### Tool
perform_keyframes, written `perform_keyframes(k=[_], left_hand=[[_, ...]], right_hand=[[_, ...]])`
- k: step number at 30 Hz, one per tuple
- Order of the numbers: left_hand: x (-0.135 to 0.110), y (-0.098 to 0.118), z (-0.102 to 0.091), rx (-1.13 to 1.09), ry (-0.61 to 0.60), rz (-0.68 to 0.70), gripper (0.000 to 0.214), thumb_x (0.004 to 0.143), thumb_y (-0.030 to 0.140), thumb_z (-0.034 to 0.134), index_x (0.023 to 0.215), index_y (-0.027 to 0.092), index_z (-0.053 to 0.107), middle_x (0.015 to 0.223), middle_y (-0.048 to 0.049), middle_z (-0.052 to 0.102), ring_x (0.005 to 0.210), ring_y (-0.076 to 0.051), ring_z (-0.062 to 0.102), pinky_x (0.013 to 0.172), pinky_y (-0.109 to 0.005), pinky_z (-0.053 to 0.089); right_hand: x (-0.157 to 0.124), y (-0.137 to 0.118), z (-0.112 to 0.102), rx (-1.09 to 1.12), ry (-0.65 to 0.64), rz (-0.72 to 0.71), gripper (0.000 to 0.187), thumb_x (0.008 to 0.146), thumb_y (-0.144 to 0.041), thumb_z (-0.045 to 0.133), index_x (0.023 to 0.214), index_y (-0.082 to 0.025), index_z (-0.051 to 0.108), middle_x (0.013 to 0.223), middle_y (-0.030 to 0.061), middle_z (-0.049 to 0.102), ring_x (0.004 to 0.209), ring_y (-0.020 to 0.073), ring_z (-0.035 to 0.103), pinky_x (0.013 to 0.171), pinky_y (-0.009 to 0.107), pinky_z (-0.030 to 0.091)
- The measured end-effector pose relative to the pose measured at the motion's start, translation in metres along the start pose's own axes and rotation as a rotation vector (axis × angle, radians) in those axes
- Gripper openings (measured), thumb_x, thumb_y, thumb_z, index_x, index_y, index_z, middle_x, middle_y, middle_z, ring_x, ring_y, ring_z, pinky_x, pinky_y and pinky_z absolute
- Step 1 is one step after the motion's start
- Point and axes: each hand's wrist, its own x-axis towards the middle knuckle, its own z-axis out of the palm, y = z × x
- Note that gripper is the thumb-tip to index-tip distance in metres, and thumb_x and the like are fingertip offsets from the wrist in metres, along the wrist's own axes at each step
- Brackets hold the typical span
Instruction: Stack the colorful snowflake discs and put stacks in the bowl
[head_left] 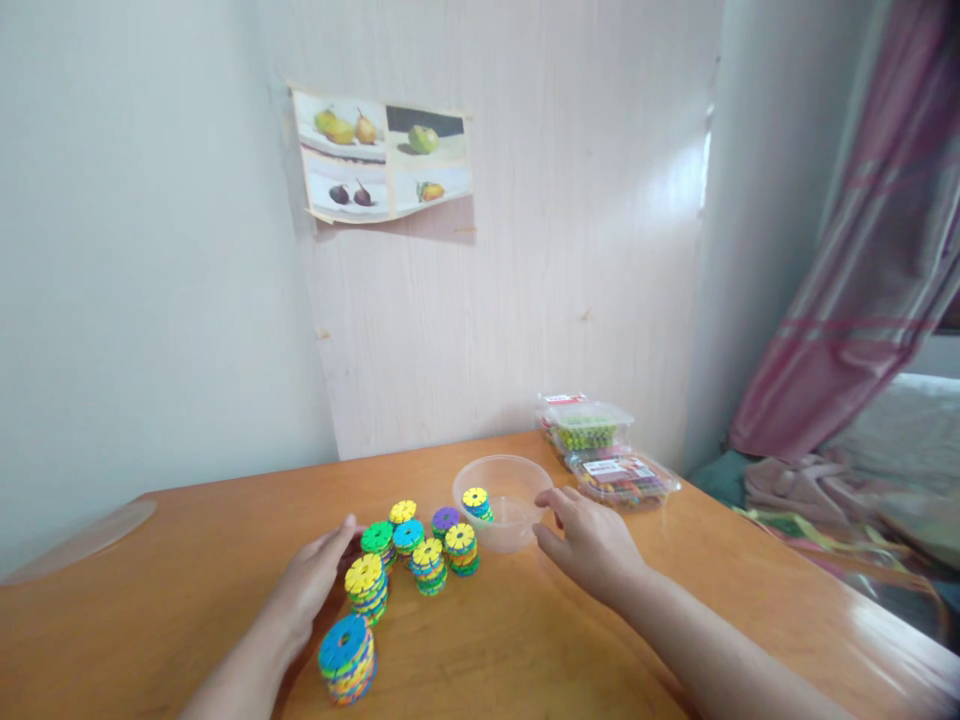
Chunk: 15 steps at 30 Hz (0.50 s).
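Several stacks of notched plastic discs stand on the wooden table. My left hand (pixel 319 575) is stretched out along their left side, fingers extended, close to the stack topped with green (pixel 377 537) and the yellow-topped stack (pixel 365 578); some fingertips are hidden behind these. Nearer me stands a blue-topped stack (pixel 347 650). Blue (pixel 409 536), purple (pixel 445 519) and yellow-topped stacks cluster in the middle. One small yellow-topped stack (pixel 475 499) is inside a clear plastic bowl (pixel 510 545). My right hand (pixel 589 540) is at the bowl's right side, thumb and forefinger apart, holding nothing visible; whether it touches the rim I cannot tell.
Clear plastic boxes with green contents (pixel 589 430) and multicoloured contents (pixel 626 485) stand at the table's back right. A translucent round lid (pixel 90 540) lies at the left edge. Behind the table rises a wall with fruit pictures (pixel 386 160); a pink curtain (pixel 832 280) hangs right.
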Motion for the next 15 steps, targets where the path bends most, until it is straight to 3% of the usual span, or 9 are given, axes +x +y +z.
perform_keyframes(k=[4, 10, 15], left_hand=[[-0.002, 0.004, 0.0, 0.043, 0.044, 0.032, 0.058, 0.068, 0.067, 0.07, 0.097, 0.016, 0.071, 0.086, -0.0112, 0.078, 0.077, -0.028, 0.075, 0.071, -0.035, 0.059], [-0.008, 0.014, 0.003, 0.097, 0.084, 0.091, 0.052, 0.065, 0.065, 0.072, 0.083, 0.016, 0.071, 0.085, -0.0115, 0.078, 0.084, -0.029, 0.074, 0.076, -0.035, 0.058], [-0.009, 0.014, 0.005, 0.087, 0.104, 0.088, 0.049, 0.065, 0.064, 0.073, 0.08, 0.017, 0.071, 0.083, -0.0111, 0.078, 0.085, -0.03, 0.074, 0.077, -0.037, 0.058]], right_hand=[[0.001, 0.002, 0.0, -0.018, 0.011, 0.008, 0.02, 0.088, -0.037, 0.057, 0.101, -0.024, 0.065, 0.091, 0.0018, 0.07, 0.078, 0.0176, 0.065, 0.063, 0.027, 0.033], [-0.002, -0.022, 0.002, -0.08, 0.024, -0.029, 0.015, 0.09, -0.032, 0.055, 0.092, -0.022, 0.065, 0.087, 0.0029, 0.072, 0.075, 0.0185, 0.065, 0.065, 0.029, 0.032], [-0.002, -0.022, 0.0, -0.064, 0.006, -0.057, 0.021, 0.086, -0.029, 0.058, 0.106, -0.023, 0.063, 0.097, 0.0043, 0.073, 0.079, 0.0198, 0.066, 0.065, 0.029, 0.032]])
